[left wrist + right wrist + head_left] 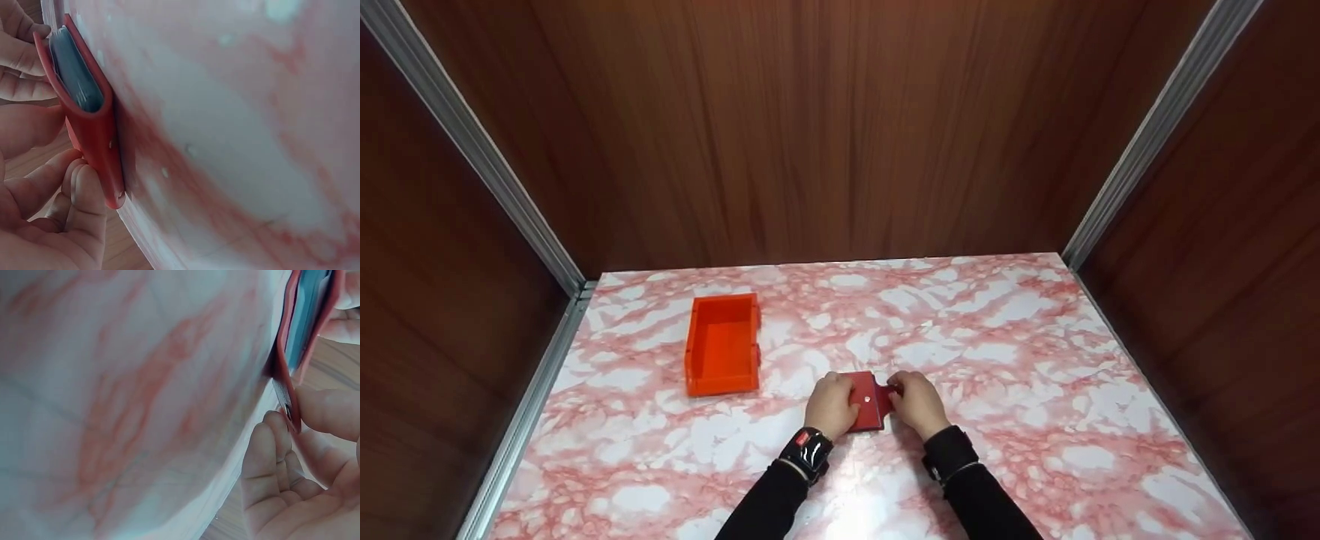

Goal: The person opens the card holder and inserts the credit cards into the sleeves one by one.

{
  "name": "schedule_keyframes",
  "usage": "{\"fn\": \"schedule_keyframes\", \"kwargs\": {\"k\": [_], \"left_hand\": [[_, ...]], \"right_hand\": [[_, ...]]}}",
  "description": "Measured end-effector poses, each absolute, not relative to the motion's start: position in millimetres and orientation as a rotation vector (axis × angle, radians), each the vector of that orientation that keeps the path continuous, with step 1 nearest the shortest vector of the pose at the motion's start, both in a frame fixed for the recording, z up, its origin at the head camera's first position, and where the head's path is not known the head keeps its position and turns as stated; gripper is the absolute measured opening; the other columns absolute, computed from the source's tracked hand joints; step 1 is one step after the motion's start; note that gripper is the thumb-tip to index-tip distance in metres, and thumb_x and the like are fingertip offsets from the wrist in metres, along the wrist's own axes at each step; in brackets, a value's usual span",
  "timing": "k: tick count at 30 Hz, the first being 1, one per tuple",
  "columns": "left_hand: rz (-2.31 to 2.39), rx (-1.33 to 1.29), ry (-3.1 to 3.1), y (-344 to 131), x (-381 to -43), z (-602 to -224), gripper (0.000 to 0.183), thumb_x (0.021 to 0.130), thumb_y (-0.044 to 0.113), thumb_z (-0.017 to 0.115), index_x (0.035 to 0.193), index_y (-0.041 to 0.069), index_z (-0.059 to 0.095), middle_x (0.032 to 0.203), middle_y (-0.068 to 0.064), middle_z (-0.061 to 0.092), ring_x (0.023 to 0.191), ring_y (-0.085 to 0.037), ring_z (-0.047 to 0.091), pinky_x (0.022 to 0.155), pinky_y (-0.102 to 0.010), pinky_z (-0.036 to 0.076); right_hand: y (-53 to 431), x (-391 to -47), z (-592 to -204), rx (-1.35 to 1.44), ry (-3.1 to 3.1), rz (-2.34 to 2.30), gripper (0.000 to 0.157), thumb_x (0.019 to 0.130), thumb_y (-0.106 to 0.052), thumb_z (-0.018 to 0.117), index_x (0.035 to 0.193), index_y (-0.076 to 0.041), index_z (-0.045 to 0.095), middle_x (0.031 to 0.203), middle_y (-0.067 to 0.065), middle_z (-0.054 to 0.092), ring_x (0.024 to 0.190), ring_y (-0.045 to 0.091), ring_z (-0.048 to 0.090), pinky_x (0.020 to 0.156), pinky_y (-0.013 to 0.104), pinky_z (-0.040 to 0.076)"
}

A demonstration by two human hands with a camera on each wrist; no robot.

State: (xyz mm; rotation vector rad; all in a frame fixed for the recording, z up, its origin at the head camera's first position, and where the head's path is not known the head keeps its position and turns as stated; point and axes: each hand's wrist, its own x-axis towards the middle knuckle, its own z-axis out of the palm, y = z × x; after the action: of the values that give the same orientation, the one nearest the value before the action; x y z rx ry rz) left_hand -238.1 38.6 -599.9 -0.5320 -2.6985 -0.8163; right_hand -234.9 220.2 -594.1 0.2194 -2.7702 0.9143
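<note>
A red card holder (pixel 865 402) lies on the table in front of me, a small snap stud showing on its cover. My left hand (pixel 831 406) grips its left side, thumb on top. In the left wrist view the rounded spine of the holder (pixel 90 126) faces the camera, with clear card sleeves (pixel 79 73) between its covers. From the holder's right side a short flap (pixel 886 399) sticks out, and my right hand (pixel 919 403) pinches it. The right wrist view shows thumb and fingertips on this flap (pixel 288 400), its snap partly hidden.
An orange open bin (pixel 724 349) stands at the left of the pink-and-white marbled table (pixel 997 465). Brown wood-grain panels (pixel 840 135) with metal corner posts (pixel 1162 135) enclose the back and sides.
</note>
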Motion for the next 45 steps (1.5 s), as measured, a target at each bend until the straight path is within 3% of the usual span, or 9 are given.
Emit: {"fn": "schedule_keyframes", "kwargs": {"k": [7, 18, 36, 45], "left_hand": [[-0.777, -0.529, -2.713, 39.5, -238.5, -600.5, 0.021, 0.07, 0.011, 0.08, 0.083, 0.004, 0.065, 0.087, -0.012, 0.06, 0.079, -0.03, 0.06, 0.074, -0.042, 0.051], [-0.782, -0.516, -2.763, 38.5, -237.2, -597.5, 0.023, 0.073, 0.011, 0.079, 0.092, 0.001, 0.068, 0.091, -0.013, 0.06, 0.082, -0.031, 0.06, 0.075, -0.042, 0.051], [-0.78, -0.524, -2.754, 40.4, -238.9, -601.0, 0.02, 0.073, 0.009, 0.079, 0.087, 0.004, 0.065, 0.093, -0.013, 0.061, 0.083, -0.03, 0.06, 0.076, -0.042, 0.052], [-0.755, -0.546, -2.705, 41.0, -237.9, -599.0, 0.018, 0.072, 0.008, 0.078, 0.081, 0.004, 0.063, 0.086, -0.013, 0.059, 0.078, -0.031, 0.059, 0.071, -0.043, 0.051]], "right_hand": [[217.6, -233.1, -588.2, 0.206, -2.775, 0.994, 0.02, 0.08, -0.001, 0.074, 0.098, 0.002, 0.066, 0.077, 0.005, 0.058, 0.073, 0.024, 0.058, 0.07, 0.042, 0.048], [215.1, -228.2, -587.2, 0.172, -2.793, 0.987, 0.014, 0.078, -0.004, 0.076, 0.082, -0.005, 0.063, 0.071, 0.0, 0.058, 0.067, 0.02, 0.057, 0.066, 0.039, 0.048], [202.4, -231.1, -582.3, 0.262, -2.758, 0.917, 0.01, 0.08, -0.002, 0.074, 0.075, -0.006, 0.067, 0.07, 0.003, 0.064, 0.066, 0.022, 0.061, 0.065, 0.039, 0.05], [196.9, -235.1, -583.9, 0.405, -2.737, 0.802, 0.013, 0.079, -0.001, 0.075, 0.071, -0.006, 0.067, 0.067, 0.002, 0.064, 0.065, 0.023, 0.062, 0.064, 0.04, 0.05]]}}
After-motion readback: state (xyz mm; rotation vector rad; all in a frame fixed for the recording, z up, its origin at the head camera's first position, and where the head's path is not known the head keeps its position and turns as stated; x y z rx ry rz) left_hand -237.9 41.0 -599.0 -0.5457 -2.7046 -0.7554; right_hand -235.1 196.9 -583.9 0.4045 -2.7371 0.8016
